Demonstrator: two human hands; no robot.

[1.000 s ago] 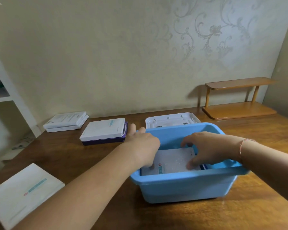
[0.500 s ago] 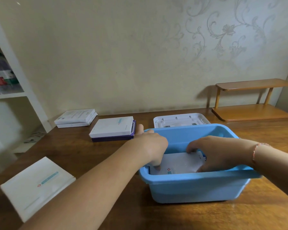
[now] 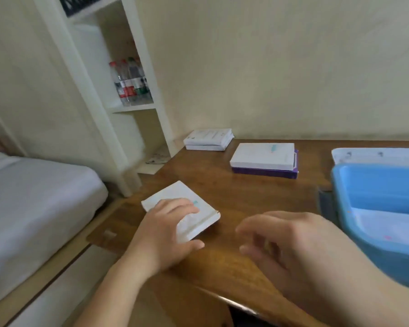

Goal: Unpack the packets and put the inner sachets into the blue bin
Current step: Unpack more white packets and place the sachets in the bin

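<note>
A white packet (image 3: 175,194) with a teal mark lies near the table's front left corner. My left hand (image 3: 168,234) rests on it, fingers on top and thumb under its near edge. To the right, above the wood, hovers my right hand (image 3: 286,241), fingers spread and holding nothing. The blue bin (image 3: 373,185) stands at the right edge of view with white sachets (image 3: 392,225) inside. A white packet on a purple box (image 3: 263,156) and a stack of two white packets (image 3: 208,139) lie further back.
A white lid (image 3: 376,155) lies behind the bin. A white shelf unit (image 3: 118,109) with water bottles (image 3: 130,83) stands left of the table, and a bed with white sheets (image 3: 33,197) is at the far left. The wooden table's front edge (image 3: 224,300) runs close below my hands.
Both hands have left the bin and moved left. My left hand has come down on the white packet at the front left. The view has swung left.
</note>
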